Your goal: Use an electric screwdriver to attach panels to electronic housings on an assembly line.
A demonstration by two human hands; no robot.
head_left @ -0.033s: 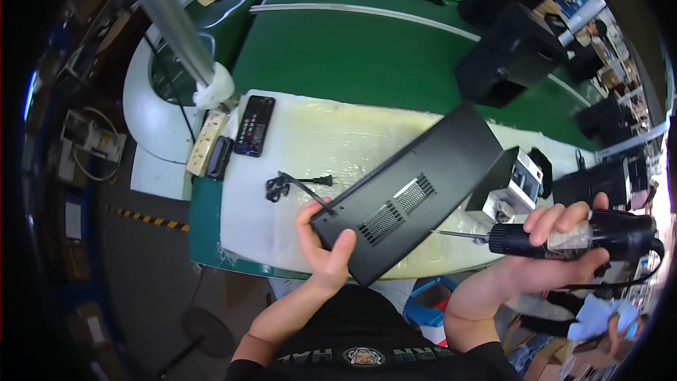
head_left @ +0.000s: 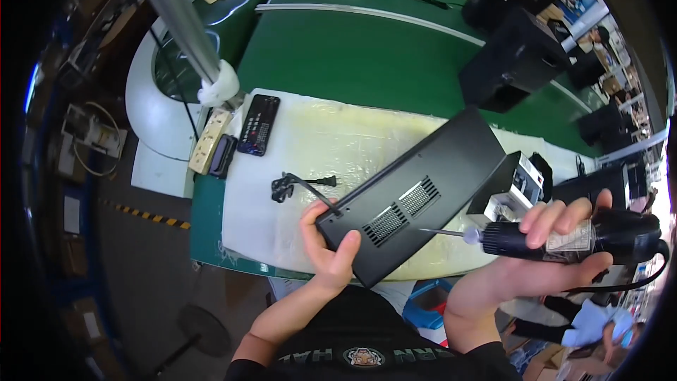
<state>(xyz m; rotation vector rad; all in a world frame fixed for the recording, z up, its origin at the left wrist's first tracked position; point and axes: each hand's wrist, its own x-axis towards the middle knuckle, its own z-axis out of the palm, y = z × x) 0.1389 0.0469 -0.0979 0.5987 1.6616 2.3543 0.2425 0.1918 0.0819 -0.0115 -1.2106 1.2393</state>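
My left hand (head_left: 332, 257) grips the near left end of a long black housing (head_left: 441, 162), thumb on top and fingers at the far edge. The housing has two slotted vent grilles and lies tilted diagonally above the work mat. A black power cord (head_left: 284, 187) with a two-pin plug comes from that end and lies coiled on the mat. My right hand (head_left: 560, 236) is wrapped around a black electric screwdriver (head_left: 504, 238) with a pale label. Its thin bit points left and overlaps the housing next to the grilles; whether it touches is unclear.
A white mat (head_left: 261, 219) covers the bench before a green conveyor belt (head_left: 352, 56). A black remote control (head_left: 259, 125), power strip (head_left: 209, 142) and metal pole (head_left: 176, 17) stand left. A black speaker box (head_left: 511, 60) and small open device (head_left: 518, 187) are right. Another person (head_left: 596, 321) is lower right.
The screwdriver bit has moved slightly left, farther over the housing. My left hand keeps its grip, and the whole view has shifted a little.
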